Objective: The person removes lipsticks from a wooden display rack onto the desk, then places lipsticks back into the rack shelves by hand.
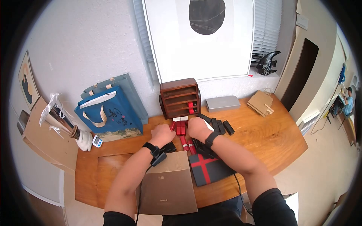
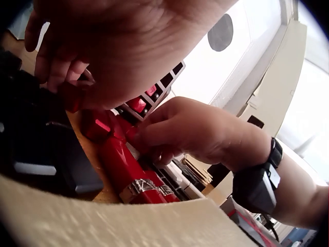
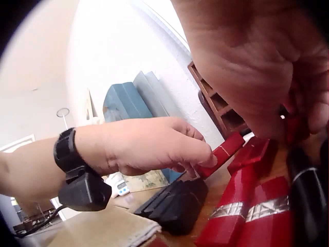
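Observation:
My left hand (image 1: 163, 135) pinches a slim red case (image 3: 226, 153) between thumb and fingers, left of a group of red cases (image 1: 181, 129). Close beside it, my right hand (image 1: 198, 129) has curled fingers around another red case (image 3: 296, 126), mostly hidden by the palm. Two red cases with silver bands (image 3: 267, 208) lie side by side below the hands. Black slim cases (image 3: 180, 203) sit under the left hand, and more black cases (image 1: 218, 126) lie right of the right hand. Behind both hands stands a small dark wooden rack (image 1: 179, 96) holding a few red-and-black pieces.
A brown cardboard box (image 1: 169, 188) and a black box with a red ribbon print (image 1: 211, 169) lie in front. Blue gift bags (image 1: 109, 116), a white vase (image 1: 84, 141) and a small timer (image 1: 97, 141) stand left. A grey box (image 1: 222, 103) and kraft bags (image 1: 260, 102) sit at the back right.

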`<state>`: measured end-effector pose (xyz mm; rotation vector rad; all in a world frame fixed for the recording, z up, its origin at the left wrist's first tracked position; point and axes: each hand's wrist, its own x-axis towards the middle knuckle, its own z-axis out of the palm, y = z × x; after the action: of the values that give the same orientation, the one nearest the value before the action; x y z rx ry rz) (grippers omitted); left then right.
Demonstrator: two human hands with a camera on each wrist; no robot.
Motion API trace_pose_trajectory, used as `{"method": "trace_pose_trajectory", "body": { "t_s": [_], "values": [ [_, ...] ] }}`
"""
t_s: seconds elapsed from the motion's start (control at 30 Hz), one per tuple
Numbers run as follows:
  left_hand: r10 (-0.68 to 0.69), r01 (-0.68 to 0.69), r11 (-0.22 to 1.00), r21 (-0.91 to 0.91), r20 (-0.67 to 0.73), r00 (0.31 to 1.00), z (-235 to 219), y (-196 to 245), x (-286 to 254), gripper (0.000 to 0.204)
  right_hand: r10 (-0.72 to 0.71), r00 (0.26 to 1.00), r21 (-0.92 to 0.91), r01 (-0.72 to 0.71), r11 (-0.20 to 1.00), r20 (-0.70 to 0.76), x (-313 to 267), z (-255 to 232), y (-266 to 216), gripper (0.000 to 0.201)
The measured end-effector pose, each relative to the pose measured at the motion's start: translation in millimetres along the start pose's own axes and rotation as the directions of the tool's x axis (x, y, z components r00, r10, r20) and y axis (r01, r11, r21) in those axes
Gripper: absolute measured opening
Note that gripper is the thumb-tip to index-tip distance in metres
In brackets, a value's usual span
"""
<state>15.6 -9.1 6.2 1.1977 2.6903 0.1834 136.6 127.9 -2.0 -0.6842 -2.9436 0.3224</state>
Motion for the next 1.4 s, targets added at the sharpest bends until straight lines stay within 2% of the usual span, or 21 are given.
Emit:
{"method": "trace_pose_trajectory", "body": {
  "t_s": [0.1, 0.17, 0.2, 0.23, 0.3, 0.37, 0.43, 0.5, 0.57, 0.67, 0.77, 0.83, 0.9, 0.93, 1.0, 1.17, 1.23, 1.27, 1.33, 1.37, 1.4],
  "values": [
    [0.036, -0.041, 0.993, -0.113, -0.052, 0.998, -8, -19, 1, 0.036, 0.019, 1.000, 0.037, -0.020, 0.999, 0.011, -14, -26, -2, 0.021],
    [0.059, -0.033, 0.844, -0.535, 0.030, 0.998, -23, -26, -4, 0.033, 0.185, 0.979, 0.190, -0.167, 0.967, -0.082, -24, -45, -7, 0.023],
    [0.052, -0.004, 0.640, -0.769, 0.038, 0.998, -26, -23, -10, 0.030, 0.118, 0.973, 0.274, -0.061, 0.960, -0.197, -19, -36, 3, 0.027],
    [0.050, -0.002, 0.638, -0.770, 0.038, 0.998, -29, -23, -9, 0.030, 0.116, 0.974, 0.273, -0.060, 0.960, -0.195, -16, -38, 3, 0.027],
    [0.110, -0.111, 0.497, -0.861, -0.064, 0.992, -40, -20, 2, 0.027, 0.128, 0.905, 0.466, 0.084, 0.881, -0.405, -6, -48, -1, 0.027],
    [0.083, -0.122, 0.493, -0.862, -0.093, 0.992, -47, -15, 12, 0.022, 0.157, 0.877, 0.485, 0.095, 0.869, -0.454, 8, -55, -6, 0.027],
    [0.056, -0.120, 0.411, -0.904, -0.106, 0.993, -54, -7, 18, 0.022, 0.188, 0.842, 0.503, 0.111, 0.857, -0.505, 20, -57, -13, 0.026],
    [0.034, -0.116, 0.407, -0.906, -0.112, 0.993, -57, -1, 23, 0.026, 0.193, 0.772, 0.441, 0.124, 0.889, -0.606, 27, -55, -19, 0.024],
    [0.010, -0.111, 0.403, -0.909, -0.117, 0.993, -59, 1, 31, 0.031, 0.190, 0.774, 0.418, 0.105, 0.902, -0.604, 36, -53, -22, 0.025],
    [-0.003, -0.143, 0.367, -0.919, -0.155, 0.988, -57, 3, 41, 0.033, 0.226, 0.736, 0.459, 0.129, 0.879, -0.638, 44, -52, -31, 0.025],
    [-0.072, -0.131, 0.304, -0.944, -0.159, 0.985, -58, 11, 45, 0.032, 0.199, 0.760, 0.489, 0.174, 0.855, -0.619, 55, -50, -36, 0.027],
    [-0.120, -0.179, 0.241, -0.954, -0.212, 0.970, -57, 17, 43, 0.032, 0.201, 0.767, 0.500, 0.175, 0.848, -0.609, 64, -42, -36, 0.028],
    [-0.125, -0.184, 0.224, -0.957, -0.215, 0.969, -55, 16, 48, 0.032, 0.226, 0.774, 0.596, 0.232, 0.769, -0.592, 70, -37, -36, 0.026],
    [-0.127, -0.183, 0.208, -0.961, -0.212, 0.969, -54, 16, 52, 0.032, 0.223, 0.772, 0.593, 0.235, 0.770, -0.595, 71, -38, -37, 0.026],
    [-0.128, -0.197, 0.211, -0.957, -0.227, 0.966, -52, 13, 58, 0.032, 0.247, 0.788, 0.660, 0.251, 0.709, -0.565, 70, -38, -40, 0.021],
    [-0.145, -0.299, 0.212, -0.931, -0.332, 0.932, -40, 8, 72, 0.030, 0.240, 0.787, 0.678, 0.282, 0.679, -0.569, 77, -34, -34, 0.023],
    [-0.151, -0.397, 0.311, -0.864, -0.457, 0.876, -34, 8, 72, 0.027, 0.242, 0.798, 0.700, 0.285, 0.655, -0.552, 77, -29, -32, 0.023],
    [-0.155, -0.394, 0.310, -0.865, -0.455, 0.877, -35, 7, 71, 0.027, 0.235, 0.792, 0.693, 0.298, 0.656, -0.563, 78, -26, -30, 0.023],
    [-0.165, -0.267, 0.226, -0.937, -0.307, 0.937, -40, 5, 69, 0.026, 0.226, 0.789, 0.686, 0.310, 0.658, -0.572, 73, -27, -28, 0.022],
    [-0.168, -0.262, 0.223, -0.939, -0.302, 0.938, -43, 5, 68, 0.026, 0.238, 0.767, 0.646, 0.282, 0.710, -0.596, 63, -33, -29, 0.021],
    [-0.162, -0.232, 0.274, -0.933, -0.283, 0.945, -46, 4, 67, 0.025, 0.249, 0.746, 0.604, 0.247, 0.757, -0.617, 55, -34, -27, 0.020]
  ]
}}
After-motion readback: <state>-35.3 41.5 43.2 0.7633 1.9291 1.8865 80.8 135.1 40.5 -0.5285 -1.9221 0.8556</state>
